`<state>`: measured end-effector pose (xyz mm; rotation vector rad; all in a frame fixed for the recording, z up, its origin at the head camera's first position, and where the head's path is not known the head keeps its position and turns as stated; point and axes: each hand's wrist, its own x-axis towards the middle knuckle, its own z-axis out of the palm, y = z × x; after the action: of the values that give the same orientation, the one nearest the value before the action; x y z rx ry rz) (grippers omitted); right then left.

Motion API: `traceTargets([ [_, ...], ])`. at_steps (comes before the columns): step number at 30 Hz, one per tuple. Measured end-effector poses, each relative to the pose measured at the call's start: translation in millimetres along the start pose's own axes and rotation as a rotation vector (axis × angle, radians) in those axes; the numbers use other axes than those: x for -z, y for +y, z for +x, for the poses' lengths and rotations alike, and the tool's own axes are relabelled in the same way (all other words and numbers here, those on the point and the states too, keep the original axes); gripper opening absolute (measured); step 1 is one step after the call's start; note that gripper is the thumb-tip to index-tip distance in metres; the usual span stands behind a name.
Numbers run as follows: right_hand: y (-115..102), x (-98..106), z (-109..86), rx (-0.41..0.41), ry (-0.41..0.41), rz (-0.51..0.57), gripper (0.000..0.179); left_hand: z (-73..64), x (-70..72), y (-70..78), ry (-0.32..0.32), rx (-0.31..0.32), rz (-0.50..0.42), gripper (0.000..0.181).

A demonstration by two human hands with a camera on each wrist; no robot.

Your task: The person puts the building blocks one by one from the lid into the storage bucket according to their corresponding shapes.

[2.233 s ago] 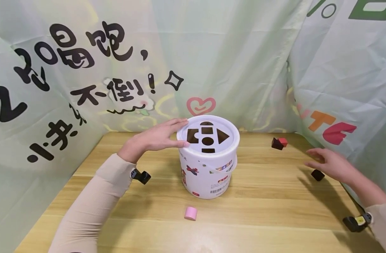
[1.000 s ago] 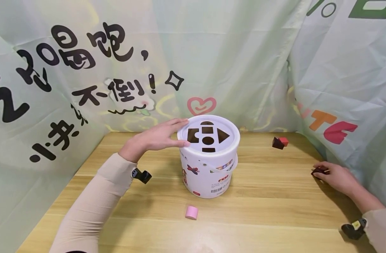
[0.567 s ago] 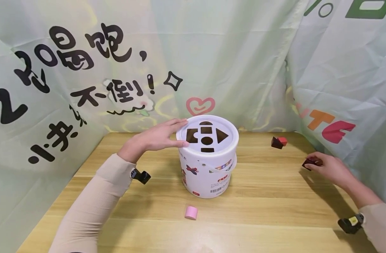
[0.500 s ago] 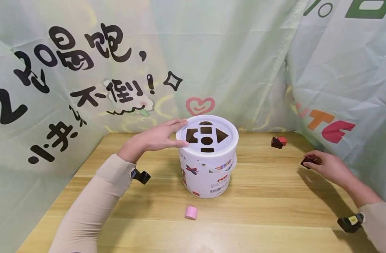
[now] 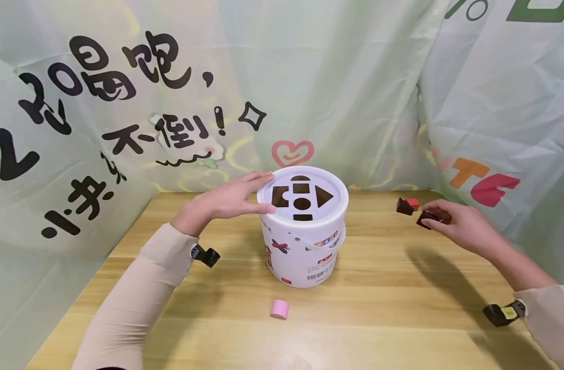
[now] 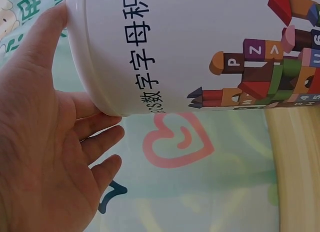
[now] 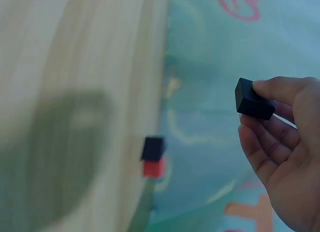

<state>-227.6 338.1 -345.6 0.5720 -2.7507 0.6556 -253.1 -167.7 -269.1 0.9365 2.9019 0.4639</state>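
A white toy bucket (image 5: 305, 257) stands upright on the table, its lid cut with several shaped holes. My left hand (image 5: 231, 198) rests on the left of its rim, thumb in front and fingers extended behind; in the left wrist view the left hand (image 6: 55, 127) lies against the rim with fingers fairly straight. Between thumb and fingers, my right hand (image 5: 467, 226) pinches a dark block (image 5: 425, 220) above the table. The right wrist view shows this dark block (image 7: 254, 102) as a small box shape, thumb on top and fingertips below.
A dark wedge-like block (image 5: 404, 206) and a red block (image 5: 413, 203) lie together at the table's back right. In front of the bucket lies a pink rounded block (image 5: 279, 309). Printed cloth (image 5: 337, 92) walls surround the wooden table (image 5: 208, 329).
My right hand reached down, took hold of the dark block at the right, lifted it and carried it left and back. The left hand stayed on the bucket rim.
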Motion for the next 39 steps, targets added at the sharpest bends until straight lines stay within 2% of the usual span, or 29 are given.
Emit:
traceTargets([
  [7,-42.5,13.8,16.3,0.084,0.031,0.036,0.025,0.4,2.0,1.3,0.002,-0.002,0.004,0.095],
  [14,-76.2,21.0,27.6,0.089,0.038,0.129,0.023,0.2,-0.2,1.7,0.000,0.001,0.010,0.095],
  [25,-122.3,34.1,40.0,0.165,0.029,0.245,0.023,1.3,0.8,-0.1,0.006,-0.009,0.012,0.095],
  [33,-151.7,29.0,50.7,0.388,0.038,0.259,0.026,0.1,1.2,0.9,0.011,-0.004,0.015,0.095],
  [39,-170.8,18.5,60.2,0.451,0.009,0.279,0.022,-0.4,2.3,1.6,0.008,-0.008,0.018,0.094],
])
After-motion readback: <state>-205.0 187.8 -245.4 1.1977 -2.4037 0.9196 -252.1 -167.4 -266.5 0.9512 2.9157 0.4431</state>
